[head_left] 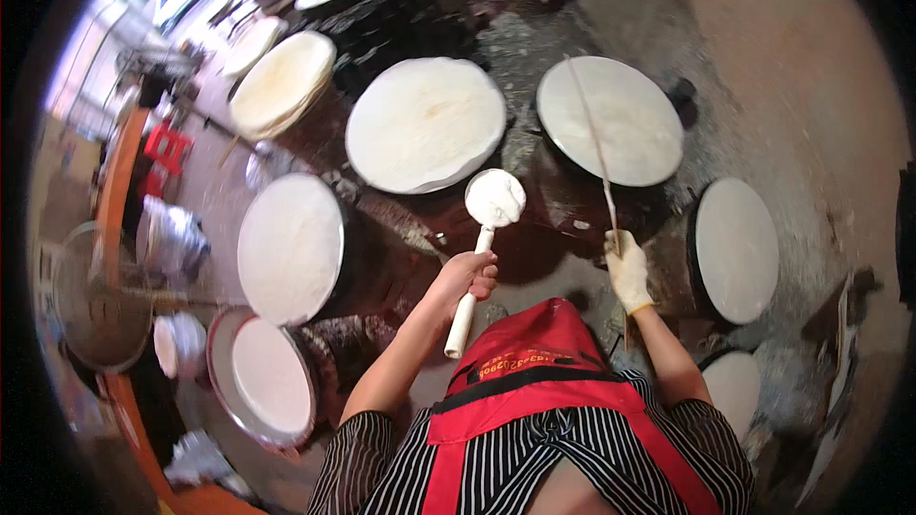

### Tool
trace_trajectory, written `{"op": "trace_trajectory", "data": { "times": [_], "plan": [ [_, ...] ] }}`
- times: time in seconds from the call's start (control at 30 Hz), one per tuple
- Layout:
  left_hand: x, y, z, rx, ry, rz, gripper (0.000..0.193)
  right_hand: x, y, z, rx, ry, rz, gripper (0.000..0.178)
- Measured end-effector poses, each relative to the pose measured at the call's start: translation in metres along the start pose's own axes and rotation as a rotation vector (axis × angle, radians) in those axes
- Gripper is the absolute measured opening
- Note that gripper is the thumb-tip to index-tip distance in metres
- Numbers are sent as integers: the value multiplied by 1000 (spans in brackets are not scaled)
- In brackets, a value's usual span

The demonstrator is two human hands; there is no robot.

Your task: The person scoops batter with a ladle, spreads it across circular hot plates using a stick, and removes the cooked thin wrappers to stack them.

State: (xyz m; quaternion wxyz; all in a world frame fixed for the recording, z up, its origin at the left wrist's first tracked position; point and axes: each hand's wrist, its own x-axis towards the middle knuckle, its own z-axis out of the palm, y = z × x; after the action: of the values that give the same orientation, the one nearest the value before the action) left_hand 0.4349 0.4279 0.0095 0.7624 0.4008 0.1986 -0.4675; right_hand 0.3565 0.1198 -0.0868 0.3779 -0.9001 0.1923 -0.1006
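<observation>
My left hand, bare, is closed around the pale handle of a ladle. White batter fills the round bowl of the ladle, in front of the middle griddle. In my right hand, which wears a cream glove, is a long thin stick that reaches over the right griddle. A white sheet of batter covers that griddle. On the middle griddle lies a larger pale flatbread, its edge lifted and wavy in places.
More white-covered round griddles stand at the left, at the right and at the lower right. A stack of flatbreads lies at the upper left. A basin of white batter stands lower left, near a red stool.
</observation>
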Motion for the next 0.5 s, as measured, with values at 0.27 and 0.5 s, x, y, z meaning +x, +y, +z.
{"op": "trace_trajectory", "data": {
  "times": [0.27, 0.5],
  "plan": [
    [-83, -18, -66, -397, 255, 286, 12, 94, -169, 137, -373, -446, -626, 36],
    [-132, -19, -63, -752, 431, 566, 12, 168, -198, 199, -379, -480, -1216, 16]
  ]
}}
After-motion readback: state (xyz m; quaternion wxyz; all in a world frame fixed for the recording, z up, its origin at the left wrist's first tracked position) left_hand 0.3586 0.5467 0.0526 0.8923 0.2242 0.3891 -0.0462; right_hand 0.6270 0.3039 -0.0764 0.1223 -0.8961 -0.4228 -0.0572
